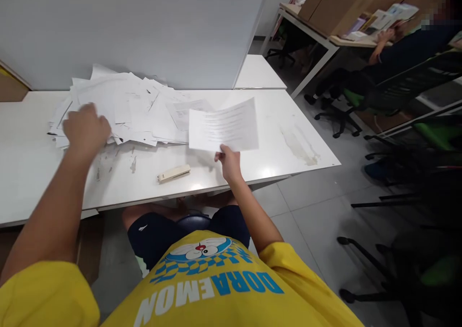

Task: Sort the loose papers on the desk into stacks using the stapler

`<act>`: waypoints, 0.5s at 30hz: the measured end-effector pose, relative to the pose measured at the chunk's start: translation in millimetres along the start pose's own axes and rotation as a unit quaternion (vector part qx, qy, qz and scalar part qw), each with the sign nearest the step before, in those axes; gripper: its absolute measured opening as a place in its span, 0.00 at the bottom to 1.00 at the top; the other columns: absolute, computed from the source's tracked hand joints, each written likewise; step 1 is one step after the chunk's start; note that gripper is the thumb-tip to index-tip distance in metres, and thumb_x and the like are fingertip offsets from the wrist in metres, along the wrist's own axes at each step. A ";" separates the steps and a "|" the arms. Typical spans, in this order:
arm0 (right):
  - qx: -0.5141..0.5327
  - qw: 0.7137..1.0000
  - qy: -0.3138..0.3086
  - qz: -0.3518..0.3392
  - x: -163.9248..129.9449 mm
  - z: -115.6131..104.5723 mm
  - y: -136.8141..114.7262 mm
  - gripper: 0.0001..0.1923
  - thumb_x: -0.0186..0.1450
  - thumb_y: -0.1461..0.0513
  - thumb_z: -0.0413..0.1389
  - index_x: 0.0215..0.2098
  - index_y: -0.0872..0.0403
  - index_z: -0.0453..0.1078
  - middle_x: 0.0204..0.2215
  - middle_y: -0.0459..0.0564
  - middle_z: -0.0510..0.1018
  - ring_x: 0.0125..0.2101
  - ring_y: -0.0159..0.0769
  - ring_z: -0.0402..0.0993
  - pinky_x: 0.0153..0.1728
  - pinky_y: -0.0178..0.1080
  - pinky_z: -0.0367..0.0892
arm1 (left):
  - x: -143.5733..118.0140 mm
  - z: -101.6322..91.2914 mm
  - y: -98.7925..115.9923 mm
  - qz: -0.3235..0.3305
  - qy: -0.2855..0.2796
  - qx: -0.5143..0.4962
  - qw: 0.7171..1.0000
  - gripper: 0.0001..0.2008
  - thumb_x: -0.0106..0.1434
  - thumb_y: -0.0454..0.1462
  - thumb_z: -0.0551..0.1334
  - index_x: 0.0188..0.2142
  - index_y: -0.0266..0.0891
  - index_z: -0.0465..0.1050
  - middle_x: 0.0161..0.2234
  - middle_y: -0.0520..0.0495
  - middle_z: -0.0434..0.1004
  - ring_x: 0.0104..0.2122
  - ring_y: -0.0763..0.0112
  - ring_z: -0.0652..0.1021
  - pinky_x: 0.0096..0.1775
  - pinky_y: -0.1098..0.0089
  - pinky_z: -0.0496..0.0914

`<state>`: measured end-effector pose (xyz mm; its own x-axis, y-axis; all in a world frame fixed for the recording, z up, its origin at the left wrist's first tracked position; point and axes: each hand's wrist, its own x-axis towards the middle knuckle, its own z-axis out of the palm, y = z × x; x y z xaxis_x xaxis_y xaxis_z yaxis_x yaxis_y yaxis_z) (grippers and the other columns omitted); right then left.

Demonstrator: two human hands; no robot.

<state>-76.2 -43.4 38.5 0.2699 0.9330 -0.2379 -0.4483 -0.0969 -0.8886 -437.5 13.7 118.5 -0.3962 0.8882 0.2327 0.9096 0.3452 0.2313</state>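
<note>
Here, a white printed sheet (224, 125), flat, slightly curled.

matt paper sheet (224, 125), glossy white table (274, 139)

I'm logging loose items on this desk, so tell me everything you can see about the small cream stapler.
The small cream stapler is a slim, elongated bar, plastic by its look, lying flat and closed on the white table near its front edge. It sits at a slight angle, right end farther from the person. Nothing touches it: it lies between the two hands, below the paper pile.
</note>
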 end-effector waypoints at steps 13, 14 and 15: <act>0.090 0.988 0.002 0.128 -45.5 -10.1 23.1 0.21 0.54 0.60 0.65 0.43 0.50 0.64 0.33 0.44 0.76 0.29 0.30 0.75 0.29 0.32 0.71 | 56.9 21.2 -84.4 -0.192 0.022 -0.185 0.964 0.34 0.53 0.57 0.67 0.39 0.23 0.72 0.42 0.35 0.80 0.47 0.52 0.76 0.54 0.37 0.69; 0.089 0.988 0.002 0.124 -48.0 -16.0 24.7 0.20 0.54 0.60 0.64 0.43 0.50 0.64 0.32 0.43 0.76 0.29 0.30 0.75 0.29 0.32 0.71 | 57.4 18.0 -90.0 -0.159 0.032 -0.185 0.969 0.32 0.54 0.57 0.66 0.37 0.25 0.72 0.39 0.37 0.80 0.45 0.54 0.76 0.53 0.37 0.70; 0.087 0.989 -0.003 0.116 -50.0 -21.8 26.1 0.20 0.54 0.60 0.64 0.43 0.50 0.65 0.31 0.43 0.77 0.28 0.30 0.75 0.29 0.32 0.72 | 57.0 14.2 -94.7 -0.111 0.051 -0.190 0.974 0.31 0.55 0.56 0.65 0.37 0.26 0.72 0.38 0.38 0.79 0.45 0.55 0.76 0.53 0.36 0.69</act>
<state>-82.8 -100.2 18.6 0.1381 0.8947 -0.4248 -0.6379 -0.2478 -0.7292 -544.4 36.0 96.4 -0.6063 0.7629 0.2243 0.6949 0.3711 0.6160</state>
